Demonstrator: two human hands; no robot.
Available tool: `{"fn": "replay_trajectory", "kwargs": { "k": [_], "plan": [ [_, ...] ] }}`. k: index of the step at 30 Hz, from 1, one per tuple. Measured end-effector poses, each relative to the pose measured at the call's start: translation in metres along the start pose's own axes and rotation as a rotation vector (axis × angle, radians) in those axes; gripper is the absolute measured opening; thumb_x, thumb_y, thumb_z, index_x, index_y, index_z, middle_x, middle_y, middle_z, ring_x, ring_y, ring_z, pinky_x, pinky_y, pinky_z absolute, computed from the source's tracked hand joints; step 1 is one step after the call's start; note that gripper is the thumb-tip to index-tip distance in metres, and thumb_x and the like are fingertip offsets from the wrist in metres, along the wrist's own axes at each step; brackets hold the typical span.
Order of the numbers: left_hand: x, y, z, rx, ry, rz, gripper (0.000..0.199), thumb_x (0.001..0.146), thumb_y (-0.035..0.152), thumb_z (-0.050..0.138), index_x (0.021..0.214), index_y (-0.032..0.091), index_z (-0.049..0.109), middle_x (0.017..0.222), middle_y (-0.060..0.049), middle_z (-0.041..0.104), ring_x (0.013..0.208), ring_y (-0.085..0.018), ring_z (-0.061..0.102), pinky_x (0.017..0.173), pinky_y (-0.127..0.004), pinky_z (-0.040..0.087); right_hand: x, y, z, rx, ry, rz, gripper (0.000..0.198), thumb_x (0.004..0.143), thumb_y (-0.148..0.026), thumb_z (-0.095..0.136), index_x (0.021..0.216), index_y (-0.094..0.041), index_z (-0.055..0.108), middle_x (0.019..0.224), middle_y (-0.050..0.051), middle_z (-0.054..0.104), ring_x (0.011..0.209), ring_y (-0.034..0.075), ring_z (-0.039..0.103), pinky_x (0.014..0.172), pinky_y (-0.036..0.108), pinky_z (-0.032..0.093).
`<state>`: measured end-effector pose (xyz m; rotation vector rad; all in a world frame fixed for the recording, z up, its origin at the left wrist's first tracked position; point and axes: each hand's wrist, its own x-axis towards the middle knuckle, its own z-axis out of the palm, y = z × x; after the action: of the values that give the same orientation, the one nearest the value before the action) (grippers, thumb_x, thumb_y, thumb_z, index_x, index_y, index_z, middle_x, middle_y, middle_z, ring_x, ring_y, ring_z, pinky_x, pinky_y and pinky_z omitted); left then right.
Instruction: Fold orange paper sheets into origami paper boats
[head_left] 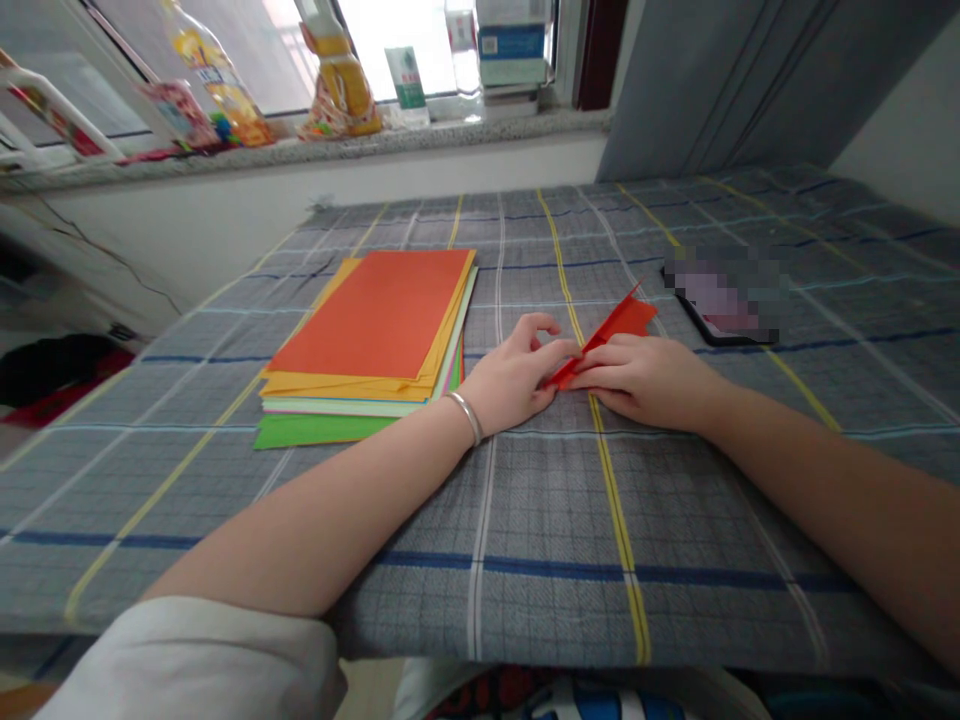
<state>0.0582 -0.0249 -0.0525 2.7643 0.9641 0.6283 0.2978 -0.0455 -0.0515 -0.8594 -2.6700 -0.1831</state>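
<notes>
So, fold in hand: probably the creasing step, both hands working at one narrow piece.
Next move: seems to call for keeping the layers lined up and running firm fingertip pressure along the edge; a slip would likely leave the crease crooked.
Red paper [631,318]: orange-red, folded, long and slim, slanting away to the right; far end shows a thin raised edge and a wider flap, near end mostly covered by fingers. Layer count: cannot tell.
Paper spot: on the plaid tablecloth [540,510], between the paper stack [375,315] and the phone [724,300], touching neither.
Left hand [514,375]: fingers bent and somewhat apart, tips at the paper's near end; pinching or only pressing, cannot tell.
Right hand [649,380]: fingers close together, laid over the paper, tips by the left ones; grip underneath hidden.
Stack top: orange-red sheet, yellow, pale and green edges below.
</notes>
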Motion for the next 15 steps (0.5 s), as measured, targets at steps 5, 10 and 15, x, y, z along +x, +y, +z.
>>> {"fn": "replay_trajectory", "kwargs": {
  "k": [5, 10, 15],
  "plan": [
    [0.002, 0.003, -0.01, 0.175, -0.152, 0.132, 0.028, 0.102, 0.028, 0.046, 0.118, 0.026, 0.068, 0.15, -0.007, 0.042, 0.126, -0.025, 0.051, 0.108, -0.043, 0.044, 0.001, -0.002, 0.0, -0.074, -0.034, 0.002, 0.028, 0.096, -0.02, 0.051, 0.105, -0.022, 0.078, 0.113, 0.009, 0.075, 0.095, 0.026, 0.066, 0.083, 0.042, 0.053],
    [0.004, 0.001, -0.017, 0.257, -0.236, 0.213, 0.031, 0.104, 0.031, 0.044, 0.112, 0.027, 0.073, 0.15, -0.007, 0.047, 0.129, -0.028, 0.05, 0.107, -0.045, 0.043, 0.001, -0.001, 0.0, -0.042, -0.018, -0.001, 0.029, 0.096, -0.019, 0.052, 0.109, -0.023, 0.078, 0.115, 0.008, 0.075, 0.099, 0.026, 0.066, 0.087, 0.043, 0.053],
    [0.002, -0.006, -0.019, 0.351, -0.197, 0.3, 0.032, 0.103, 0.033, 0.045, 0.115, 0.027, 0.073, 0.146, -0.01, 0.049, 0.122, -0.028, 0.056, 0.1, -0.043, 0.049, 0.0, 0.001, 0.003, -0.032, 0.003, -0.009, 0.03, 0.095, -0.018, 0.052, 0.109, -0.023, 0.078, 0.115, 0.007, 0.075, 0.099, 0.025, 0.065, 0.087, 0.042, 0.054]
  ]
}}
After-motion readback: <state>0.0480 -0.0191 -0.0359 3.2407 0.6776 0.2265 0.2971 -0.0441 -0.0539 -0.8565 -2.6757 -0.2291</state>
